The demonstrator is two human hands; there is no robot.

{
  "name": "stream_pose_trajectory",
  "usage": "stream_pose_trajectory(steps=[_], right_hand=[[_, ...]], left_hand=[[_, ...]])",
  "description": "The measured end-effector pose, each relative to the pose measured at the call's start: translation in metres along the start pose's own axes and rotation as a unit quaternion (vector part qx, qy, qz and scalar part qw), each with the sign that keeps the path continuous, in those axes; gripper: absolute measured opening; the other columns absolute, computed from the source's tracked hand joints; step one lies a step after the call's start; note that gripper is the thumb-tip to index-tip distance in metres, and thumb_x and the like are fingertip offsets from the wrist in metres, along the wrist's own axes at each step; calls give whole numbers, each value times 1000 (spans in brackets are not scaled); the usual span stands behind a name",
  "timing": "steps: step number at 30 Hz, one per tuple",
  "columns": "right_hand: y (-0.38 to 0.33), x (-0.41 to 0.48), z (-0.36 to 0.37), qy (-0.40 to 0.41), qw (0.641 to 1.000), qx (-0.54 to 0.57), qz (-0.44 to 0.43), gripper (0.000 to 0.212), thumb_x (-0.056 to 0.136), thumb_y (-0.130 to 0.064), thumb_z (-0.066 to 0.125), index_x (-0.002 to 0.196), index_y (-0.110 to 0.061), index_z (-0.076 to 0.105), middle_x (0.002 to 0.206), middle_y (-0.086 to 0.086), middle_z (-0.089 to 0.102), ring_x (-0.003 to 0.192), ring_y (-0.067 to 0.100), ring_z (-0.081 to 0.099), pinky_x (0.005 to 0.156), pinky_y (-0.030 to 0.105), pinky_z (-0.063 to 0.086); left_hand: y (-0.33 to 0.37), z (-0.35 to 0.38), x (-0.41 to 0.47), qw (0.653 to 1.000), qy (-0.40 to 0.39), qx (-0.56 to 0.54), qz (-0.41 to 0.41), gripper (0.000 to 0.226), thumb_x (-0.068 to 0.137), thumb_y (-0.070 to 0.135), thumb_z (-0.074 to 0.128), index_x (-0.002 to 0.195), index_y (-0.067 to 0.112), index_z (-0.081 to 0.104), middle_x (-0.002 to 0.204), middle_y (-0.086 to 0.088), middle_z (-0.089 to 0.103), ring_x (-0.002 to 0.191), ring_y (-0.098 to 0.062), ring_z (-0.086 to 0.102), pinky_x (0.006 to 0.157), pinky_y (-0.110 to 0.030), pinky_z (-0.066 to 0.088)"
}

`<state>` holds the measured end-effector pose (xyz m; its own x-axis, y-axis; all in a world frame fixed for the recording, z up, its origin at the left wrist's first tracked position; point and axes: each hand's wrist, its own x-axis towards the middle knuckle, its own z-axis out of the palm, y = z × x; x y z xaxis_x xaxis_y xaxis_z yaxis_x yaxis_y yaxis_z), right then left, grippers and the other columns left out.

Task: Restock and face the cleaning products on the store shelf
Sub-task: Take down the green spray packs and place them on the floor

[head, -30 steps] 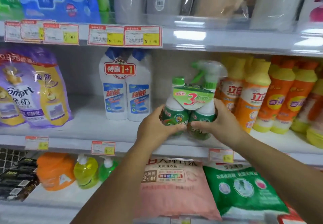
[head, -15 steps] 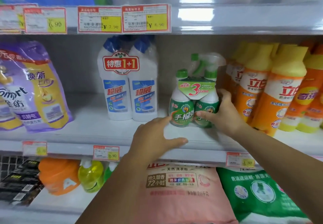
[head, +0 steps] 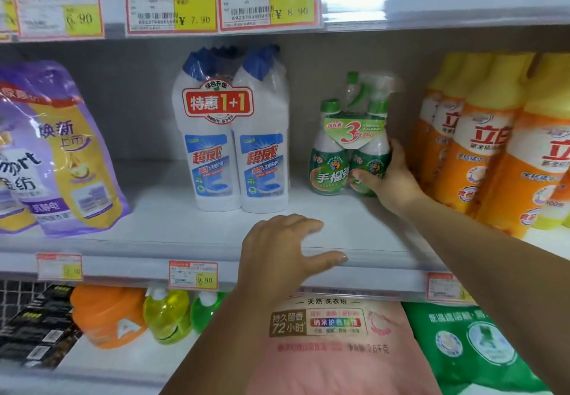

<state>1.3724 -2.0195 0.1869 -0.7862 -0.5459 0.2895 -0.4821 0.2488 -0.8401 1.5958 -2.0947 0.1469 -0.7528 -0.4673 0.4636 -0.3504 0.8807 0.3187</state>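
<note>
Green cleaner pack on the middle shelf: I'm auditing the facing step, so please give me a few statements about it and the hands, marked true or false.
1. The right hand grips the green cleaner pack. True.
2. The left hand also holds the pack. False: it is apart from the pack, fingers relaxed, by the front edge of the shelf.
3. The pack stands between the white twin pack and the orange bottles. True.
4. The pack lies on its side. False: it stands upright on the shelf.
5. The white twin pack has green caps. False: its caps are blue.
</note>
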Motion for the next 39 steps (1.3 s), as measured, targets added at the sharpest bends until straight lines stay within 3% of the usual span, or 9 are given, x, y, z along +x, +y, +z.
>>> stream_pose_trajectory(steps=[10,16,19,22,26,31,34,37,39], right_hand=[[-6,12,2,-34,989,-119,79,98,85,-46,71,156,-25,6,155,8,36,138,36,39,114,50,33],[-32,-90,-54,-15,998,-62,-28,50,99,-22,58,145,-12,42,138,5,56,122,17,53,99,26,41],[-28,-153,-82,-2,997,-28,-71,34,98,-17,58,132,-12,55,122,0,61,106,8,57,81,6,42],[-5,-220,-98,-19,997,-13,-70,23,95,-18,62,117,-23,60,111,-7,63,94,-3,60,77,8,48],[53,-292,-96,-142,986,-91,10,23,94,-30,63,116,-32,55,107,-8,63,90,6,62,79,26,50],[124,-372,-81,-327,912,-204,136,61,92,-53,58,143,-25,39,133,1,51,110,12,53,93,25,43],[148,-402,-75,-393,875,-209,192,79,91,-53,62,154,-26,22,150,2,37,133,19,44,101,24,36],[159,-420,-62,-393,876,-190,205,77,93,-39,64,155,-28,20,155,3,33,137,21,40,107,26,33],[161,-426,-50,-334,902,-173,212,62,93,-30,65,148,-26,35,145,5,46,124,21,50,98,26,40]], left_hand=[[0,-2,0,1000,-19,3,18,61,76,78,55,120,37,66,120,23,63,112,2,53,89,-18,30],[12,-9,-42,994,-82,49,59,66,94,50,54,153,34,27,156,10,34,145,-11,23,122,-31,9],[17,-8,-86,990,-67,61,105,70,81,38,52,149,29,32,156,-2,36,146,-21,28,120,-42,27],[22,2,-134,978,-143,74,130,71,75,35,53,144,29,38,154,-4,39,140,-26,39,113,-44,38],[37,35,-211,941,-336,-24,6,70,88,37,63,151,33,32,160,3,25,144,-18,30,116,-35,31],[79,61,-286,898,-397,-149,-122,60,87,22,68,142,24,45,136,16,40,126,-11,47,100,-18,36],[84,85,-324,870,-425,-184,-170,74,78,34,71,144,39,39,145,10,47,125,-9,52,106,-30,42],[83,96,-343,862,-442,-163,-185,89,87,34,69,157,32,15,155,4,33,139,-17,38,111,-27,35],[84,94,-345,868,-429,-173,-179,88,88,34,69,157,31,14,157,4,31,140,-17,37,111,-27,34]])
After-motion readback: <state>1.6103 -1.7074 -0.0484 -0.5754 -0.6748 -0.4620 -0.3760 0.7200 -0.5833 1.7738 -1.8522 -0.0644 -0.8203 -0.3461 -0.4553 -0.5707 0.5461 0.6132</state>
